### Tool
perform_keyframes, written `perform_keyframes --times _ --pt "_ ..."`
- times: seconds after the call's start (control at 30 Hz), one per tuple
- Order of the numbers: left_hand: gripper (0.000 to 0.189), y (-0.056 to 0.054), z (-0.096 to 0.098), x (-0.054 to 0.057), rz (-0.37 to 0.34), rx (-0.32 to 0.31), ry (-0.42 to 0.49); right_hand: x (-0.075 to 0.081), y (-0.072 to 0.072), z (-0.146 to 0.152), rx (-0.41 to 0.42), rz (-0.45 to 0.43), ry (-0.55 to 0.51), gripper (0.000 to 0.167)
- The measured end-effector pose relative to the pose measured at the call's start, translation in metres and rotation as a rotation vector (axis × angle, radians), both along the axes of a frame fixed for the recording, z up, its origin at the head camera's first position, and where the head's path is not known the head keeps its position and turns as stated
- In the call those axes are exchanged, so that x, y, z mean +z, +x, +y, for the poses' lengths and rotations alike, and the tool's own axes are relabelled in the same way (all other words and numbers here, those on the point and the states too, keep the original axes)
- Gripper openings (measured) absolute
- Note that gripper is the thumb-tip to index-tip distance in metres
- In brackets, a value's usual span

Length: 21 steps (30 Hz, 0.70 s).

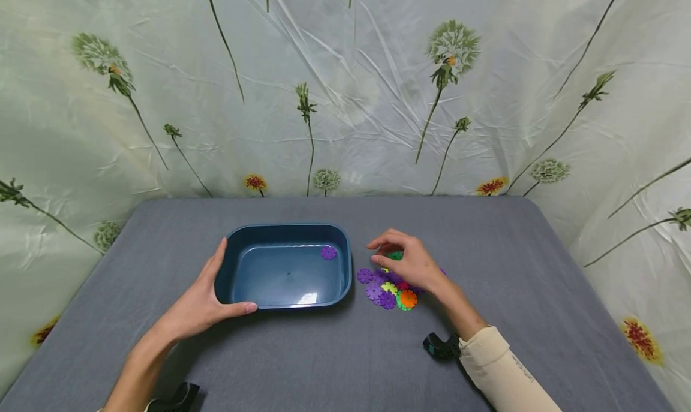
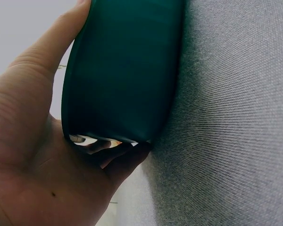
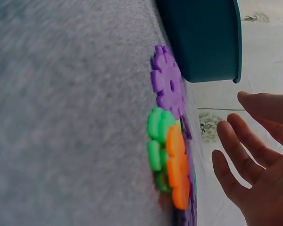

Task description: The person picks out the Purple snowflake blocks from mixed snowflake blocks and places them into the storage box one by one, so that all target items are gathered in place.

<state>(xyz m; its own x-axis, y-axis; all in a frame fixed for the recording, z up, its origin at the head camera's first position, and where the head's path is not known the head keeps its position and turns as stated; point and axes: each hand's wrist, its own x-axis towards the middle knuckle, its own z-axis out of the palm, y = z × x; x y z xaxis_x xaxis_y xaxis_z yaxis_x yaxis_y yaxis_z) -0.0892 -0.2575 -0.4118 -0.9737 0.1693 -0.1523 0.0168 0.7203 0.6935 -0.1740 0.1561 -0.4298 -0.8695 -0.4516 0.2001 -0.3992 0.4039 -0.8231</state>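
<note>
A blue plastic basin [image 1: 288, 277] stands on the grey cloth; one purple snowflake disc [image 1: 328, 253] lies inside it, near the right end. My left hand [image 1: 202, 298] grips the basin's left end, thumb along the front rim and fingers round the far side. The left wrist view shows that hand [image 2: 47, 155] against the basin wall [image 2: 127, 70], its fingers partly hidden. Over a pile of snowflake discs [image 1: 373, 291] in purple, green, yellow, orange and red hovers my right hand [image 1: 407, 262]. In the right wrist view, this hand [image 3: 259, 155] has loosely bent fingers holding nothing.
The pile sits just right of the basin, partly covered by the right hand. A grey cloth [image 1: 335, 364] covers the table, and a curtain with dandelion prints [image 1: 367, 100] hangs behind its far edge. Black straps [image 1: 442, 346] are on both wrists.
</note>
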Motion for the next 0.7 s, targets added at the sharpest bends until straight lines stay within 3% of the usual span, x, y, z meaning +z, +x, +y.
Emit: perform_keyframes --times 0.7 --pt "0.139 0.0 0.0004 -0.001 -0.015 0.007 -0.021 -0.0084 0.0011 0.0003 0.071 -0.077 0.158 0.025"
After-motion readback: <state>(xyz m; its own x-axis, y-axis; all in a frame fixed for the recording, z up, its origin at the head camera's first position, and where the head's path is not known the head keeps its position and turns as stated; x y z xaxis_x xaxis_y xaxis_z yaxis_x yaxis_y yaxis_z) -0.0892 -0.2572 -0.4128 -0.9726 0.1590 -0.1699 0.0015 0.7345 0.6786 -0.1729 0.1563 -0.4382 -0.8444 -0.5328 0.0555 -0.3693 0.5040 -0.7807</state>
